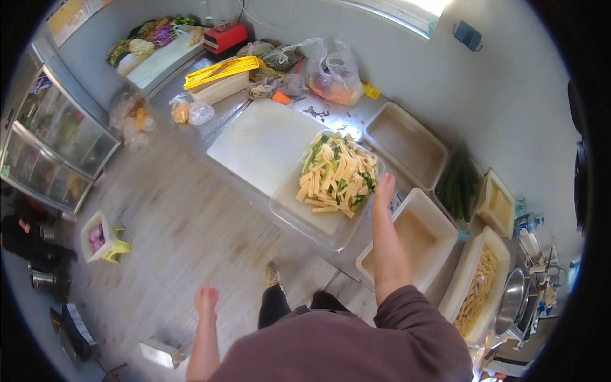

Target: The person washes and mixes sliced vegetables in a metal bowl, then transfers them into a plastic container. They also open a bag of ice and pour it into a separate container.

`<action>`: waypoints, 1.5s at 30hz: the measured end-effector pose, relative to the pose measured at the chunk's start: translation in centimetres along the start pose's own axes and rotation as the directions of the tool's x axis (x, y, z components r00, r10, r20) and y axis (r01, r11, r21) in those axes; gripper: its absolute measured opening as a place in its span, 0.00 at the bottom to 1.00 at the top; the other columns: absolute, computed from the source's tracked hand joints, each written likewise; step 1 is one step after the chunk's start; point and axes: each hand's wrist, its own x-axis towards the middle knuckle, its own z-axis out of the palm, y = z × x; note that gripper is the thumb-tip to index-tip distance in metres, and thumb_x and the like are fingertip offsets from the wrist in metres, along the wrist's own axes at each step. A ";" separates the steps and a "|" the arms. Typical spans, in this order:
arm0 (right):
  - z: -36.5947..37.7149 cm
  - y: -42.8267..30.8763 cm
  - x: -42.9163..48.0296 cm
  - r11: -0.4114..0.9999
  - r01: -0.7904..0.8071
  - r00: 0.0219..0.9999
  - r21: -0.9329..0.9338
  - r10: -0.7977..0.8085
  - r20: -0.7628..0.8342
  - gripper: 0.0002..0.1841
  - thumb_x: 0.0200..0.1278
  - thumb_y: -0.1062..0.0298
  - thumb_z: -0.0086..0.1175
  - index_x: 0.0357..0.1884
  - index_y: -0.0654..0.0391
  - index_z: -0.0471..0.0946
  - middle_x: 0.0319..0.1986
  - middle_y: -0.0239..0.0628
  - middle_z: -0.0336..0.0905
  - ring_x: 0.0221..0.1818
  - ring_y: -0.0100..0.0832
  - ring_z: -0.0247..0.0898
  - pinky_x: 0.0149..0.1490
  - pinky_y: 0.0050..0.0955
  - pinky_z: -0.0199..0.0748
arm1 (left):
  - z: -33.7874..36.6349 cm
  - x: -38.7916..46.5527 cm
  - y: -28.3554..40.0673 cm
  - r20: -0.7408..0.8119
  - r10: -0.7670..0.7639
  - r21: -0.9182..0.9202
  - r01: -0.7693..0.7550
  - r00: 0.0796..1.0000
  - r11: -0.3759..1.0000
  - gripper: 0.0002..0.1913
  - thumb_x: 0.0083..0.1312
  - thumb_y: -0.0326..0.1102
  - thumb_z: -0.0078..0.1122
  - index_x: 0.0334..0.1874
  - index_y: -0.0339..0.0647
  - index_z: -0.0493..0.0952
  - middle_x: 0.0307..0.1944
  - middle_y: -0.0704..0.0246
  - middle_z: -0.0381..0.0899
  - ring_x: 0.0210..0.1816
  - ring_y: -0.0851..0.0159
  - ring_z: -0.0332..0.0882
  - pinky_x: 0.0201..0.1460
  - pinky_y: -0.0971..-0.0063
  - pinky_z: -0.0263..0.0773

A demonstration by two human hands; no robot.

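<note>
A shallow clear plastic tray (310, 229) lies partly over a white cutting board (267, 138). Cut pale strips mixed with green leafy pieces (339, 172) are heaped in it. My right hand (384, 188) is at the tray's right edge; whether it touches the rim is unclear, and its finger positions do not show well. Below and to its right stands a pale plastic tub (429, 229), with my forearm crossing its left part. My left hand (206, 298) hangs low over the floor, away from the table, with no object visible in it; its fingers are blurred.
Behind the tray are another tub (405, 143), cucumbers (458, 186) and a bag of vegetables (334, 81). A long tub of pale strips (496, 243) stands at right. Left are a yellow lid (222, 71), a glass-door fridge (57, 133) and a floor basket (90, 229). A person (24, 238) is at far left.
</note>
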 end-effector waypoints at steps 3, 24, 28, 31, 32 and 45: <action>0.8 -0.4 -0.5 0.962 -0.137 0.990 0.236 0.142 -0.007 0.28 0.68 0.49 0.38 0.57 0.66 0.66 0.55 0.49 0.67 0.58 0.40 0.62 0.63 0.32 0.54 | 17.8 4.4 8.6 0.319 0.089 0.095 -0.125 0.944 0.988 0.14 0.67 0.42 0.50 0.43 0.39 0.74 0.40 0.69 0.76 0.43 0.73 0.72 0.47 0.78 0.68; 6.0 -3.5 -2.7 0.952 0.136 0.988 -0.275 -0.152 -0.036 0.21 0.63 0.61 0.42 0.54 0.61 0.70 0.52 0.47 0.70 0.57 0.47 0.62 0.61 0.38 0.57 | 53.2 7.6 8.7 0.874 0.466 0.005 -0.961 0.139 0.277 0.24 0.57 0.44 0.57 0.50 0.31 0.71 0.52 0.48 0.71 0.55 0.44 0.66 0.60 0.57 0.60; 4.6 -3.5 -2.2 0.964 0.124 0.992 -0.234 -0.118 0.039 0.21 0.63 0.61 0.42 0.54 0.63 0.69 0.52 0.49 0.70 0.56 0.45 0.63 0.61 0.36 0.58 | 53.6 8.2 9.6 0.915 0.375 0.018 -0.942 0.151 0.334 0.25 0.58 0.42 0.56 0.53 0.31 0.69 0.56 0.48 0.66 0.58 0.46 0.64 0.61 0.59 0.58; 3.0 -6.2 -1.7 0.999 0.030 0.992 0.045 -0.035 0.120 0.23 0.64 0.58 0.42 0.56 0.63 0.68 0.53 0.45 0.70 0.59 0.39 0.61 0.63 0.32 0.56 | 52.9 8.4 10.9 0.935 0.303 0.021 -0.883 0.183 0.469 0.27 0.58 0.41 0.56 0.57 0.32 0.66 0.60 0.48 0.62 0.61 0.47 0.60 0.64 0.62 0.55; 2.1 -6.9 -2.2 0.986 -0.040 0.989 0.162 0.016 0.147 0.23 0.65 0.57 0.41 0.56 0.63 0.68 0.53 0.43 0.69 0.60 0.36 0.61 0.63 0.31 0.56 | 52.9 9.0 11.6 0.945 0.279 0.006 -0.860 0.171 0.510 0.28 0.58 0.41 0.56 0.59 0.32 0.65 0.61 0.48 0.61 0.62 0.47 0.58 0.65 0.62 0.54; -2.1 -8.5 -16.4 0.667 0.546 0.809 -0.507 -0.264 0.525 0.25 0.48 0.73 0.59 0.52 0.53 0.68 0.49 0.44 0.68 0.53 0.44 0.65 0.56 0.37 0.66 | 50.0 11.4 16.0 0.925 0.091 -0.379 -0.897 -0.368 0.227 0.45 0.49 0.54 0.65 0.66 0.39 0.57 0.67 0.49 0.48 0.68 0.43 0.46 0.68 0.56 0.47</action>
